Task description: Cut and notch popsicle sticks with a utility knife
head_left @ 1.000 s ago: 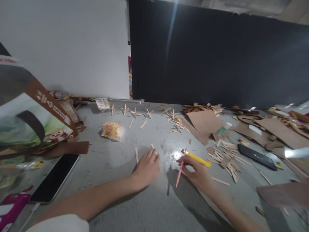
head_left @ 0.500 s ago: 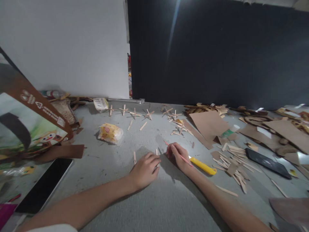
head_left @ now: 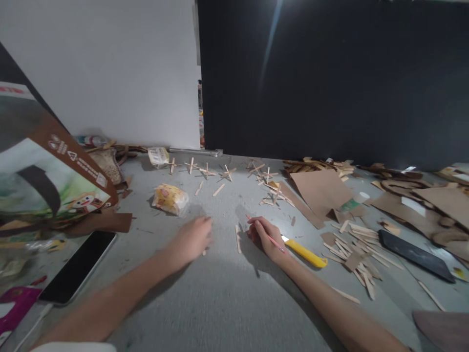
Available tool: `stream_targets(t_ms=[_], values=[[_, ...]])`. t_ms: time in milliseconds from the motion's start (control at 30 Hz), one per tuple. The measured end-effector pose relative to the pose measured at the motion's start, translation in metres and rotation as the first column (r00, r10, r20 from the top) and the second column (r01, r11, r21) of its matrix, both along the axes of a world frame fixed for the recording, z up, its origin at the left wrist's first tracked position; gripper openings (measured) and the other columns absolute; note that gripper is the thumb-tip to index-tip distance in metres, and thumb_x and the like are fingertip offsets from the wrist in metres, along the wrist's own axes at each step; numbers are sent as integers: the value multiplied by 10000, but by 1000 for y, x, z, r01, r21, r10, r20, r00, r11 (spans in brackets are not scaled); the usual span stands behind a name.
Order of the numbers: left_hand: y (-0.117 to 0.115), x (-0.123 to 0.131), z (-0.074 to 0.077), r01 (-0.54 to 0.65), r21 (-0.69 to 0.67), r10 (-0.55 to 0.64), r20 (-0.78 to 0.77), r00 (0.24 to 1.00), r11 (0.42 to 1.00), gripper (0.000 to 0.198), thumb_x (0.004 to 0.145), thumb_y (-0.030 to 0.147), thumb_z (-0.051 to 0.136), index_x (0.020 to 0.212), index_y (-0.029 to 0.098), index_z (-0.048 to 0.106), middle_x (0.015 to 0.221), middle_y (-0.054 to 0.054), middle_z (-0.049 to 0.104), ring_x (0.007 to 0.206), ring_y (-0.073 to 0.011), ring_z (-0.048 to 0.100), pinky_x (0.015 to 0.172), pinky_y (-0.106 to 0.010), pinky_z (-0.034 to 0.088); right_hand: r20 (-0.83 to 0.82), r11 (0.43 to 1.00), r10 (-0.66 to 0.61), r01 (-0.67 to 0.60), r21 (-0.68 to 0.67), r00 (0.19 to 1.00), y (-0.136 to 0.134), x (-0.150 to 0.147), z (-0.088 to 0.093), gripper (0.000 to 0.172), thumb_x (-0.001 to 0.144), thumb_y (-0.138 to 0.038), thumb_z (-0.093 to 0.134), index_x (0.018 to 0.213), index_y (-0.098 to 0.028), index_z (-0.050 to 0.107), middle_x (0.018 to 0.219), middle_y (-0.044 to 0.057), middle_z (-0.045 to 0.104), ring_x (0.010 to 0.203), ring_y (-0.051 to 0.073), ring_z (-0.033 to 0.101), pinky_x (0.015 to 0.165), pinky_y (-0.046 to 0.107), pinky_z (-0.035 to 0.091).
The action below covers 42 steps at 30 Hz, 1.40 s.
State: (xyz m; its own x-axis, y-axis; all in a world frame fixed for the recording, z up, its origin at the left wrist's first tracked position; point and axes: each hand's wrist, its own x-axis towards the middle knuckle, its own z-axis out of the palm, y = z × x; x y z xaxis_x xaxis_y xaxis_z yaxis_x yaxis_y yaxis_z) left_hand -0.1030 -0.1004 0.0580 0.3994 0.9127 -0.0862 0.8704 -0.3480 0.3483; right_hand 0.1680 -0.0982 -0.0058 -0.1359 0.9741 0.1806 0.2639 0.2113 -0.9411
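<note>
The left hand [head_left: 190, 239] has slid leftward off the wooden stick [head_left: 238, 238] that it was covering half a second ago. It is now blurring over the grey table [head_left: 234, 308], palm down, with fingers loosely spread and gripping nothing that shows. The stick is lying bare between the two hands, just beside the right hand [head_left: 266, 237], which is pinching a pink pencil [head_left: 273, 238] slantwise in its curled fingers.

A yellow utility knife [head_left: 305, 248] is lying just to the right of that hand. Beyond it, a heap of loose sticks [head_left: 357, 249] and brown cardboard sheets [head_left: 320, 190] is crowding the right side, with a dark phone [head_left: 415, 248] lying further out. A yellow snack packet [head_left: 170, 199] is sitting near the left hand, on its far side. Another phone [head_left: 76, 266] is lying well to the left, below a leaning printed bag [head_left: 47, 181]. Crossed stick pieces [head_left: 205, 170] are lining the far edge under the wall.

Open room is lying mainly on the near side of the table, between and below the forearms.
</note>
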Motion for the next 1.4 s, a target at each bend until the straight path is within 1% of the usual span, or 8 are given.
stream_targets(t_ms=[133,233,567,733,900,1067,1200,1400], values=[[18,-30,-2,-54,-24,56,109,992,998,321,738,243,816,1006,207,643,1090,-72,699,1060,-283,673,867,-336,482,15,1000,19,-20,21,1000,0,0,1,509,1040,-677,430,1023,-230,671,752,23,697,630,173,645,616,286,515],[26,-36,-14,-162,-158,192,191,963,974,343,647,220,842,896,210,608,864,10,649,819,-207,646,734,-282,441,26,999,22,-23,33,999,0,0,2,503,1042,-663,426,1024,-228,677,751,24,699,622,171,637,610,284,509],[45,-32,-22,-221,-109,242,254,936,969,152,792,175,751,934,178,694,749,0,692,744,-198,670,740,-297,496,57,998,31,-34,53,998,0,-2,6,493,1041,-642,416,1014,-225,678,715,10,679,600,172,634,591,278,489],[40,-8,-24,-204,85,171,297,940,975,295,1020,161,472,1190,188,712,1176,-109,715,1222,-261,622,1068,-415,473,57,998,31,-34,52,998,0,-3,6,480,1056,-625,412,1046,-223,674,723,10,686,605,168,633,593,274,480],[17,36,-37,64,213,-126,295,947,975,509,884,462,804,1303,190,708,1363,-139,655,1302,-332,560,1129,-501,464,82,998,41,-44,39,996,-5,0,11,507,1073,-635,367,1025,-225,661,727,16,702,538,150,600,537,264,464],[11,56,-47,83,187,-133,274,953,979,566,770,434,903,1278,244,742,1390,-132,639,1337,-371,535,1110,-554,462,204,993,53,-74,96,978,-6,-1,14,401,1054,-556,443,825,-250,564,635,-5,604,541,154,531,566,281,429],[12,54,-45,103,189,-153,270,951,977,536,772,402,908,1262,250,753,1407,-127,640,1350,-374,532,1125,-556,449,280,985,47,-91,147,959,0,-9,12,333,826,-440,768,795,-260,489,734,-6,595,683,185,537,643,293,416],[11,52,-47,119,203,-171,262,950,972,619,791,510,888,1326,241,733,1408,-130,642,1364,-385,527,1139,-584,433,329,968,-92,8,249,940,5,-8,5,182,869,-302,609,819,-262,438,748,-6,551,688,185,508,641,287,399]])
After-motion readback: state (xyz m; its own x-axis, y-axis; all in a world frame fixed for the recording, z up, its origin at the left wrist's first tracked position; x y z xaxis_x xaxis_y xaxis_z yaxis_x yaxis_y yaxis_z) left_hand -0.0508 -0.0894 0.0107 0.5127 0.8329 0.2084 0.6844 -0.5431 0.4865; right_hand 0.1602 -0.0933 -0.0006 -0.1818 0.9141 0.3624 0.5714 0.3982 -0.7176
